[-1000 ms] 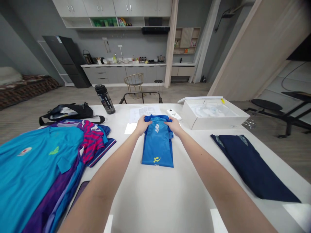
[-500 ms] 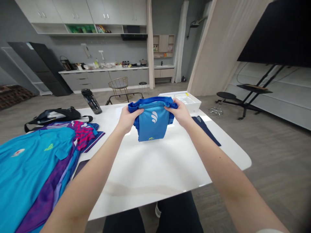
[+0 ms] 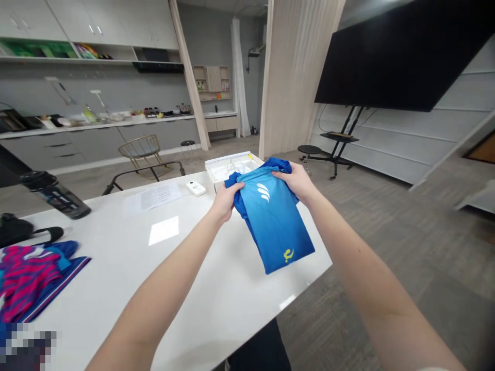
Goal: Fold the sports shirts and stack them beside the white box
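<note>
A folded blue sports shirt (image 3: 273,219) hangs above the right part of the white table, tilted, with a white logo near its top and a yellow mark near its lower edge. My left hand (image 3: 227,200) is closed on its upper left corner, thumb in front. The upper right corner is pinched by my right hand (image 3: 296,180), thumb across the front. The fingers of both hands are mostly hidden behind the cloth. Just behind the shirt stands an open white box (image 3: 216,170), partly covered by it.
On the white table (image 3: 127,288) lie paper sheets (image 3: 154,196) and a small white device (image 3: 196,188). A dark bottle (image 3: 58,196) stands at the left, near a black bag (image 3: 19,232) and a pink-and-blue garment (image 3: 34,278). A large black screen (image 3: 386,67) rises at the right.
The view has turned to the right. My hands have carried the folded shirt rightward across the table, and it now hangs tilted, its lower end swung to the right.
</note>
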`<state>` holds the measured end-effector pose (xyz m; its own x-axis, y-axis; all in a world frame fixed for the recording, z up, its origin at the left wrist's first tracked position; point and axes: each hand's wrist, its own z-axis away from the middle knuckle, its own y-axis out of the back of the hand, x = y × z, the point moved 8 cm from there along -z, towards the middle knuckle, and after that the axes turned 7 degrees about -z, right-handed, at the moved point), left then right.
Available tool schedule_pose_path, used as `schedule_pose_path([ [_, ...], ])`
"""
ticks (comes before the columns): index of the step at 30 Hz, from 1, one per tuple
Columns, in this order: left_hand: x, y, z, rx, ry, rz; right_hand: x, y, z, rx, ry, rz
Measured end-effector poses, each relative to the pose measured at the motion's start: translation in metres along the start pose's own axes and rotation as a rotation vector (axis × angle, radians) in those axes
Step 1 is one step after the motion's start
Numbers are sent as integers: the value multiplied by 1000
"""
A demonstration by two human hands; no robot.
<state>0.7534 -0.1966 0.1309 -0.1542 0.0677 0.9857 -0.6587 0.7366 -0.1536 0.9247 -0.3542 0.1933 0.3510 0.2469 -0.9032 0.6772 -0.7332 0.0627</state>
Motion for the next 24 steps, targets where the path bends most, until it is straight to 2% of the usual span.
schedule_pose_path([
  [2, -52, -9, -40, 64, 111, -157, 56, 14, -23, 14, -86, 86],
  [5, -115, -8, -89, 172, 167, -380, 145, 26, -50, 22, -237, 374],
  [8, -156, 3, -120, 226, 169, -491, 207, 29, -65, 24, -340, 576],
  [10, -170, 13, -132, 253, 151, -557, 228, 26, -72, 10, -339, 595],
  [14, -181, 25, -144, 267, 105, -646, 240, 16, -80, -44, -265, 632],
  [18, -184, 24, -140, 243, 114, -713, 251, 11, -69, -87, -329, 812],
  [21, -163, 23, -126, 248, 18, -854, 231, -2, -55, -30, -267, 1012],
  [23, -142, 23, -112, 199, -76, -986, 204, -28, -46, -27, -148, 1088],
  [24, -132, 25, -104, 156, -109, -1031, 191, -48, -41, -70, -103, 1071],
])
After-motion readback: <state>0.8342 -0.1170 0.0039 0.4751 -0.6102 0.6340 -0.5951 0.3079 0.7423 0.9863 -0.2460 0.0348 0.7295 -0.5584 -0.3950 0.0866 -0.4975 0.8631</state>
